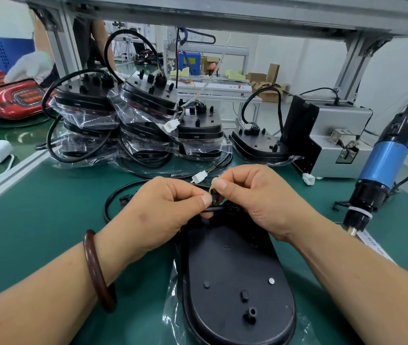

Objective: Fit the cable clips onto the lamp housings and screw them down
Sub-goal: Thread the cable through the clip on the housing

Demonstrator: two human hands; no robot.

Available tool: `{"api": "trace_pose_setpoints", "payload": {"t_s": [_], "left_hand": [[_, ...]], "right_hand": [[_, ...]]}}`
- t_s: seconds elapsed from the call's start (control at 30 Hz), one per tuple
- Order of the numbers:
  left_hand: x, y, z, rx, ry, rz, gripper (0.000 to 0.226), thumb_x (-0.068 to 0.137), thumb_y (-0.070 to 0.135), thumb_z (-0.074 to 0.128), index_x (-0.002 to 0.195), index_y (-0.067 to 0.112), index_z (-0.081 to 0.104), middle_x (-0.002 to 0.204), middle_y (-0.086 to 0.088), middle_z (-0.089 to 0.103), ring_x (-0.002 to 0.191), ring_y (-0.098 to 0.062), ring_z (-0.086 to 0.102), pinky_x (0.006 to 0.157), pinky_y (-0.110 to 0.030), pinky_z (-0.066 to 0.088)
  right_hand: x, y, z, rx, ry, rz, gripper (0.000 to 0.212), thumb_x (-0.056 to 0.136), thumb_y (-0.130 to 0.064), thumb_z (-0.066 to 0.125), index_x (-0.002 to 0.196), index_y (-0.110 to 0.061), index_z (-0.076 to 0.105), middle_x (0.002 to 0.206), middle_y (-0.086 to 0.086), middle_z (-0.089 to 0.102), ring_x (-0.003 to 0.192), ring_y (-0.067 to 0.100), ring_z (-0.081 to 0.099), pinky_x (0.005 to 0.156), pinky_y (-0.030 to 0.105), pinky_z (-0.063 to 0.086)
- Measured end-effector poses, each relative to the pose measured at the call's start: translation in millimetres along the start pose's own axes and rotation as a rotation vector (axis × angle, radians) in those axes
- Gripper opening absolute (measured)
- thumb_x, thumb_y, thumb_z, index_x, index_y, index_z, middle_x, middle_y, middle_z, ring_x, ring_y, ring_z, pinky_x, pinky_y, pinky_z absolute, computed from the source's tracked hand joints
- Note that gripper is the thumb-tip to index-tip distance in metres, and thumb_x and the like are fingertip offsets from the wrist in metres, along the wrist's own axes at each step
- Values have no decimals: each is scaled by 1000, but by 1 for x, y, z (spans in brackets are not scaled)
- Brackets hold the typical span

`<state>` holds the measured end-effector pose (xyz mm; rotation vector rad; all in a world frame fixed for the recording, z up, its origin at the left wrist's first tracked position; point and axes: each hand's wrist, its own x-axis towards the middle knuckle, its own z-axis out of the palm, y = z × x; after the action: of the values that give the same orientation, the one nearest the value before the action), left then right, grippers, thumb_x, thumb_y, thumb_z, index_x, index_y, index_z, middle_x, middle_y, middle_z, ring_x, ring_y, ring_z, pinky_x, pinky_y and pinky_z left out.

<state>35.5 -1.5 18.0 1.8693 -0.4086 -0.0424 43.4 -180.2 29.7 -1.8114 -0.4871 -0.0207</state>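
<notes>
Head view: both hands meet over the far end of the housing (237, 275), which lies back-up on the green mat (48, 207) in its clear bag. The left hand (163, 207) pinches the black cable (216, 208) between thumb and curled fingers; the right hand (255, 195) pinches the small clip (215, 198) at the cable. To do this well, I judge the cable should be held taut and level, the clip pressed fully round it, then its hole lined up over a boss before driving. The screwdriver (384, 165) hangs at right, near a grey feeder box (332, 135). More bagged housings (148, 103) are stacked beyond, red lamps (13, 98) far left, under an aluminium frame in a bright workshop.
</notes>
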Motion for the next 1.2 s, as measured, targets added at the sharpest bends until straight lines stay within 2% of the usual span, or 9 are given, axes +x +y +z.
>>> {"api": "trace_pose_setpoints", "payload": {"t_s": [0.1, 0.2, 0.33, 0.43, 0.67, 0.83, 0.87, 0.97, 1.2], "left_hand": [[0, 1, 2, 29, 30, -7, 20, 67, 44, 66, 71, 26, 75, 73, -6, 72, 60, -13, 55, 63, -38, 50], [0, 1, 8, 44, 90, -17, 21, 65, 43, 68, 68, 23, 73, 72, -11, 71, 63, -19, 55, 68, -47, 52], [1, 1, 10, 47, 135, -4, 18, 69, 42, 72, 65, 24, 72, 62, -8, 67, 54, -11, 49, 55, -29, 43], [0, 3, 10, 177, 167, 49, 15, 76, 33, 71, 61, 33, 69, 44, 10, 55, 40, -1, 40, 43, -13, 34], [1, 3, 10, 219, 174, 72, 14, 77, 33, 70, 64, 33, 68, 41, 13, 49, 37, -3, 38, 40, -10, 29], [0, 1, 3, 160, 81, 59, 3, 82, 29, 67, 83, 32, 68, 70, 8, 70, 57, -7, 57, 58, -19, 47], [-1, 0, 1, 145, 48, 62, 12, 83, 26, 68, 91, 34, 64, 73, 10, 71, 62, -8, 60, 61, -21, 49], [-3, 2, -4, 124, -10, 76, 35, 79, 23, 70, 100, 38, 47, 76, 13, 71, 59, -2, 58, 56, -13, 43], [-3, 0, -1, 179, 38, 150, 37, 80, 17, 70, 99, 36, 45, 75, 14, 70, 56, 0, 55, 55, -12, 43]], "right_hand": [[0, 1, 1, -30, 10, 2, 21, 90, -18, 65, 70, -12, 70, 68, -3, 68, 64, 5, 57, 65, 16, 45], [-1, 1, -1, -35, 20, -1, 20, 89, -19, 67, 72, -8, 72, 69, 2, 69, 64, 6, 57, 65, 18, 47], [-4, -10, -8, -19, -64, 23, 7, 81, -14, 72, 83, -8, 76, 73, 2, 72, 65, 1, 60, 65, 11, 48], [-2, -20, -11, -170, -64, 34, 2, 79, -14, 77, 81, -14, 76, 72, 0, 72, 66, 2, 61, 66, 14, 49], [2, -32, -8, -429, -8, 9, 7, 79, -15, 75, 74, -21, 77, 68, -8, 72, 60, -3, 59, 60, 16, 49], [6, -23, -4, -185, 77, 148, 11, 79, -11, 76, 69, -15, 72, 56, -2, 64, 51, 5, 54, 50, 18, 45], [6, -22, -3, -157, 78, 171, 14, 78, -10, 77, 66, -16, 72, 55, -1, 62, 50, 6, 53, 47, 17, 43], [7, -20, -3, -161, 55, 207, 17, 75, -9, 78, 61, -16, 72, 53, -2, 61, 46, 6, 48, 44, 16, 38], [7, -23, -6, -234, -36, 215, 10, 73, -11, 77, 68, -3, 72, 46, -6, 51, 37, 1, 36, 39, 11, 28]]}}
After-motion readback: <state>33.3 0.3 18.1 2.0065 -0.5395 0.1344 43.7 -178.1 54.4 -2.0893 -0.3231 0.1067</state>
